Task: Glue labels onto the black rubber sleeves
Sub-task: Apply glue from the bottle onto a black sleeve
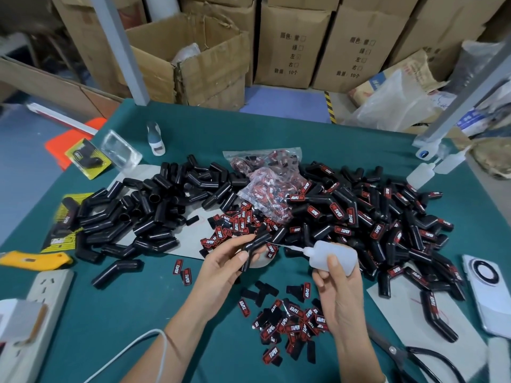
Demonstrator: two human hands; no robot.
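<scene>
My left hand point(226, 262) grips a bent black rubber sleeve point(255, 246) just above the green table. My right hand point(338, 283) squeezes a white glue bottle point(336, 255), its thin nozzle pointing left and touching the sleeve. Unlabelled black sleeves point(143, 214) lie heaped on the left. Sleeves with red-and-black labels point(387, 225) are piled on the right. Loose labels point(293, 324) lie scattered near my right wrist, with more of them point(235, 226) behind my left hand. Clear bags of labels point(265, 178) rest in the middle.
A yellow utility knife point(33, 260) and a power strip point(36, 305) lie at the left. Scissors point(398, 352) and a white phone point(486, 294) are at the right. Two spare glue bottles point(431, 170) stand at the far right. Cardboard boxes point(293, 45) stand behind the table.
</scene>
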